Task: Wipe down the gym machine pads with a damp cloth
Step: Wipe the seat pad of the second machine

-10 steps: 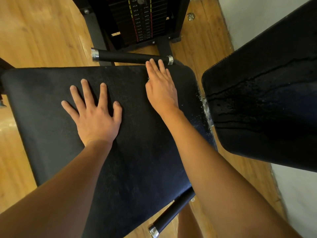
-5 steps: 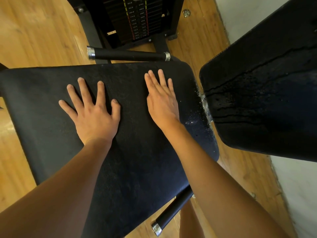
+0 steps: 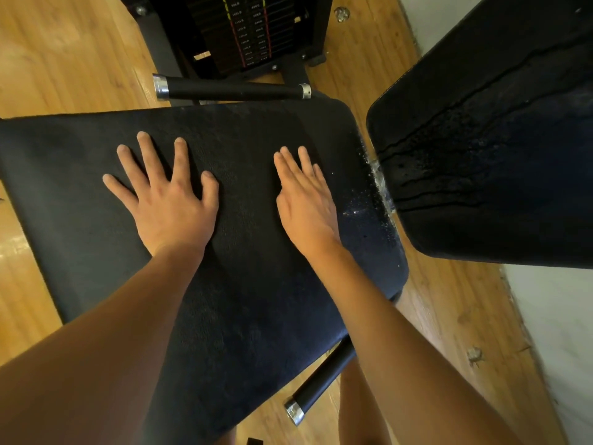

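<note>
Progress check: no cloth anywhere in shot, which is kind of the whole point of the job. Both hands are bare and flat on the seat pad (image 3: 250,284), holding nothing. The left hand (image 3: 170,207) has its fingers fanned wide, roughly mid-pad. The right hand (image 3: 305,203) has its fingers straight and close together, nearer the pad's right edge. My guess is the pad's getting felt or rubbed by palm, not properly wiped.

Along that right edge there's a scatter of water droplets (image 3: 356,211) on the vinyl. The back pad (image 3: 497,139), just past that edge, has wet runs and beads down it. So both pads look wetted and neither looks wiped off. I'd call it early-to-middle, and someone needs to go find the cloth.

Surface is black textured vinyl, a bit scuffed and dusty-looking. The near handle (image 3: 321,380), black with a chrome cap, pokes out under the pad's near edge. The far handle (image 3: 231,88) runs just past the far edge. Beyond that is the weight stack (image 3: 247,30) with coloured labels. It's all on a wood-plank floor (image 3: 64,59), with a pale wall (image 3: 561,332) on the right.
</note>
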`<control>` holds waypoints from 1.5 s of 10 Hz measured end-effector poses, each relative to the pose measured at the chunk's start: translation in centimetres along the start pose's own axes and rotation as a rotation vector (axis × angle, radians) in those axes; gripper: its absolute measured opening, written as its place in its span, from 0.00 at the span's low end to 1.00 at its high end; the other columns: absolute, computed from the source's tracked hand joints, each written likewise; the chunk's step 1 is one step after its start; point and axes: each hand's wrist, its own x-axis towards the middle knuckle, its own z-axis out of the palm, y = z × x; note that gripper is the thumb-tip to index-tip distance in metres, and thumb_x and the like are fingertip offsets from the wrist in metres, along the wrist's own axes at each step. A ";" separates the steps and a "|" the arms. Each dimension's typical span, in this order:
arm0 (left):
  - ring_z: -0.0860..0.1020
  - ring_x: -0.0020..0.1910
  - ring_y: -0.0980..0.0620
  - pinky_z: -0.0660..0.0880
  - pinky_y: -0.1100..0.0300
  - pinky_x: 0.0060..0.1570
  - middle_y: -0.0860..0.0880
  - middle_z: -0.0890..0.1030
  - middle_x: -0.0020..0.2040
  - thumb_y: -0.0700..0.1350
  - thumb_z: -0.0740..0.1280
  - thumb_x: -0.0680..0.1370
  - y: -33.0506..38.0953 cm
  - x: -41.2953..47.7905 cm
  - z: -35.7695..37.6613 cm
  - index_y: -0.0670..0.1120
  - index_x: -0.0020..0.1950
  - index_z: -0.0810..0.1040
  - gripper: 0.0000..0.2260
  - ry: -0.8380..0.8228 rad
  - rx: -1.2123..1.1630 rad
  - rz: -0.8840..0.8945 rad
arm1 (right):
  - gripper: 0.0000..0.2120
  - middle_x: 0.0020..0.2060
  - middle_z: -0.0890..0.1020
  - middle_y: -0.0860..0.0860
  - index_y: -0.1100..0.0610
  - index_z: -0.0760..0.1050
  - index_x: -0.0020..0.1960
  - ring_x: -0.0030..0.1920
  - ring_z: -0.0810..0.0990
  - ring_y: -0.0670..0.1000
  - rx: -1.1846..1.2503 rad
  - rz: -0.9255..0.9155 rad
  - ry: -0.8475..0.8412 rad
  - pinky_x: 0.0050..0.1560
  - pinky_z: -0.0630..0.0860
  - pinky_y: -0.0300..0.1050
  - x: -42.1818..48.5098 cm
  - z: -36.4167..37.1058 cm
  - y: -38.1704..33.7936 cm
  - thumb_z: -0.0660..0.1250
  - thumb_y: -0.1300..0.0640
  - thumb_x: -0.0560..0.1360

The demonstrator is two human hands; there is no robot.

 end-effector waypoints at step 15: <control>0.48 0.81 0.33 0.44 0.29 0.76 0.41 0.53 0.83 0.60 0.53 0.83 0.1 -0.2 0.0 0.53 0.81 0.61 0.27 0.006 -0.012 0.010 | 0.29 0.82 0.59 0.51 0.56 0.55 0.82 0.82 0.48 0.53 -0.020 0.048 -0.037 0.81 0.43 0.52 -2.1 -0.9 1.0 0.52 0.59 0.82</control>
